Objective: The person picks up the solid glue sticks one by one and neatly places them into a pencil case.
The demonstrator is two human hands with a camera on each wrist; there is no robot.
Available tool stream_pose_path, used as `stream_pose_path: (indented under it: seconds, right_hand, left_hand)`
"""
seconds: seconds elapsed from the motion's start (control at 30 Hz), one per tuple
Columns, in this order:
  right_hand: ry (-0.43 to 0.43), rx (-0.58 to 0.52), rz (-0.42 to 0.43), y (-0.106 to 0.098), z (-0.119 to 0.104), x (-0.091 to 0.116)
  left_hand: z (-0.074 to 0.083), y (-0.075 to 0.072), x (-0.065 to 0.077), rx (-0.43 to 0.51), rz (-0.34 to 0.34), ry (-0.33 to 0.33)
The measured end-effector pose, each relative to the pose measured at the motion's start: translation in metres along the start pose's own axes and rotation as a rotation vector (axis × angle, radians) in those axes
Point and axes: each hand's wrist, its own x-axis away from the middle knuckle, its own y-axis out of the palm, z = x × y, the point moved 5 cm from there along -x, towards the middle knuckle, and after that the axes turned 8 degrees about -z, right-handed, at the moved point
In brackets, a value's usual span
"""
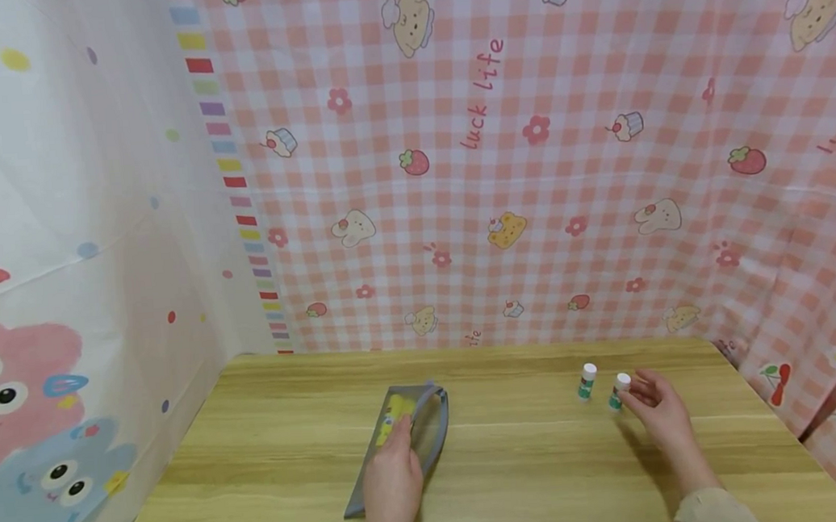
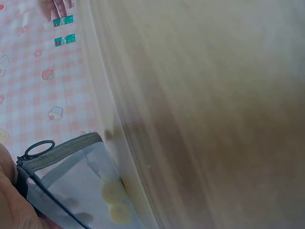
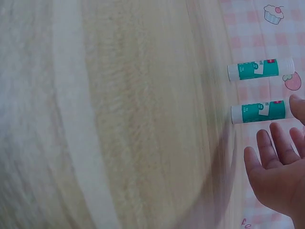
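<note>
My left hand point(image 1: 391, 477) grips a grey mesh zip pouch point(image 2: 71, 176) on the left part of the table. A yellow item point(image 1: 394, 418) shows inside it; its kind is unclear. The pouch's zipper edge bows out to the right, with a ring pull point(image 2: 40, 149) at one end. Two glue sticks with white caps and green labels stand upright on the right. My right hand point(image 1: 660, 414) is at the nearer glue stick point(image 3: 264, 111), fingers spread beside it and thumb close to its cap; contact is unclear. The other glue stick point(image 3: 259, 70) stands to its left, untouched.
The wooden table point(image 1: 521, 480) ends at a pink checked curtain point(image 1: 463, 274) behind it. A white cloth with cartoon figures point(image 1: 43, 416) hangs on the left side.
</note>
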Motion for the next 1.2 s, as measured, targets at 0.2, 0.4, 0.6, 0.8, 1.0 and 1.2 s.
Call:
stream_pose_path:
  seconds: [0.2,0.4,0.6,0.8,1.0,1.2]
  right_hand:
    - [0.012,-0.018,-0.027,0.004,0.004,-0.003]
    - [0.031,-0.015,-0.058,0.008,0.004,-0.006]
    - [0.058,0.024,-0.073,0.01,0.003,-0.007]
    - [0.076,0.051,-0.065,0.011,0.002,-0.007]
    - [0.074,0.079,-0.047,0.012,0.001,-0.007]
    - [0.082,0.086,-0.048,0.014,0.003,-0.006]
  left_hand:
    - [0.001,-0.002,0.0,-0.003,0.009,0.004]
    - [0.002,-0.003,0.0,-0.007,0.011,0.003]
    - [0.001,-0.002,0.0,-0.003,-0.003,-0.01]
    - [0.001,-0.001,0.0,-0.003,0.002,-0.015]
    - [0.001,0.0,0.0,-0.012,-0.019,-0.029]
    - [0.001,0.0,0.0,-0.013,-0.023,-0.028]
